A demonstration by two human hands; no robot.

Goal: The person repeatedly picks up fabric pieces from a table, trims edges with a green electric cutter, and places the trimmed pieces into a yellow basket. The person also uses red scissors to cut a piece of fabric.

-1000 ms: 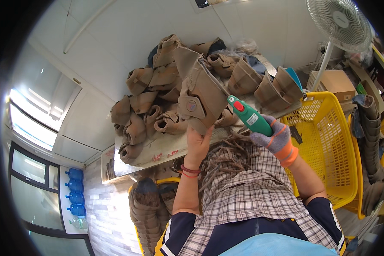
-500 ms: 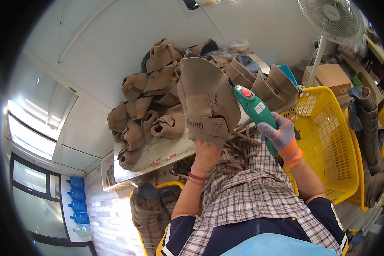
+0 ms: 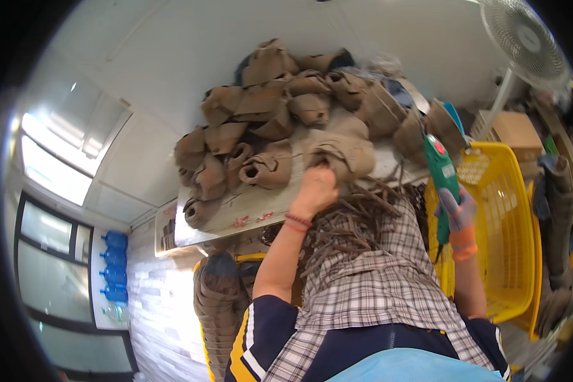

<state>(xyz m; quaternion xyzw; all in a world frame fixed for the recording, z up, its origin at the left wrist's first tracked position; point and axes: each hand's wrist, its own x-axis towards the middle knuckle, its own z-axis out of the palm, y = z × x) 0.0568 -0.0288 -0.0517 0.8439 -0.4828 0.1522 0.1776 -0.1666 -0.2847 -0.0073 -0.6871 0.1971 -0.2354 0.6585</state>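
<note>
A checked apron [image 3: 363, 290] covers the person's lap, and brown strips [image 3: 337, 239] lie heaped over its upper part, just below the worktop's near edge. To the left, a yellow basket [image 3: 251, 257] holds a stack of nested brown pieces [image 3: 218, 302].

The right hand [image 3: 458, 219], in a grey and orange glove, is wrapped around a green handheld tool [image 3: 442, 167] with a red button. The tool points upward beside the worktop's right end, in front of a larger yellow basket [image 3: 527, 267].

The bare left hand [image 3: 316, 191] is over the worktop's near edge, fingers curled in against a curved brown piece [image 3: 342, 153]; its fingertips are hidden, so I cannot tell whether it grips. That piece sits near the middle of this edge.

Beyond it, a pile of rolled brown pieces [image 3: 261, 105] spreads over the worktop [image 3: 267, 207] from the near left corner to the far edge. Past the right end stand a cardboard box [image 3: 521, 135] and a white fan [image 3: 528, 41].
</note>
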